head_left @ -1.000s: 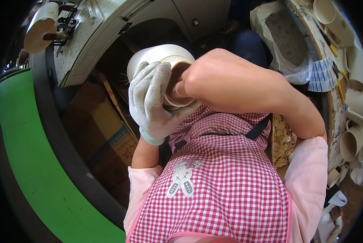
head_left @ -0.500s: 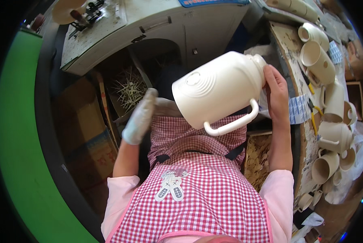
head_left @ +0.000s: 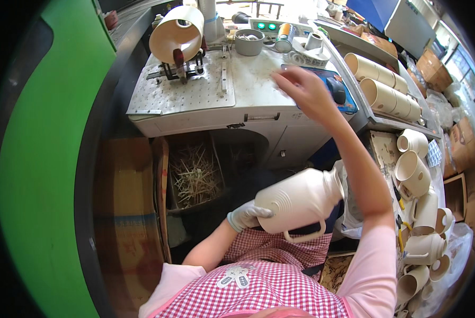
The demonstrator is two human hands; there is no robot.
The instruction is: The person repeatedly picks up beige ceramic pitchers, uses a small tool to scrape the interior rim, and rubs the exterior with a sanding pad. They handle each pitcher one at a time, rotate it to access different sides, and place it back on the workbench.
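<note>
My left hand (head_left: 249, 216), in a pale glove, grips a cream plastic jug (head_left: 298, 204) by its base end. The jug lies on its side above my lap, neck to the right and handle underneath. Fine curved lines mark its wall. Bare and slightly blurred, my right hand (head_left: 306, 93) hovers over the machine's white top, left of a black computer mouse (head_left: 336, 91) on a blue mat (head_left: 348, 106). Its fingers stretch leftward with nothing visible in them. Another cream cylindrical body (head_left: 166, 37) sits in a dark clamp fixture (head_left: 181, 69) at the far left of the top.
Beyond the hand stand a grey round tin (head_left: 249, 43), a can (head_left: 285, 37) and a panel with green lights (head_left: 272, 25). Several cream jugs (head_left: 425, 249) crowd the bench at right, with cream cylinders (head_left: 388, 95) on a rack behind. Boxes (head_left: 123, 185) stand under the machine.
The jug has passed from my right hand to my gloved left hand and sits lower. My right hand has moved up over the machine top. The view has tilted up, showing more of that top.
</note>
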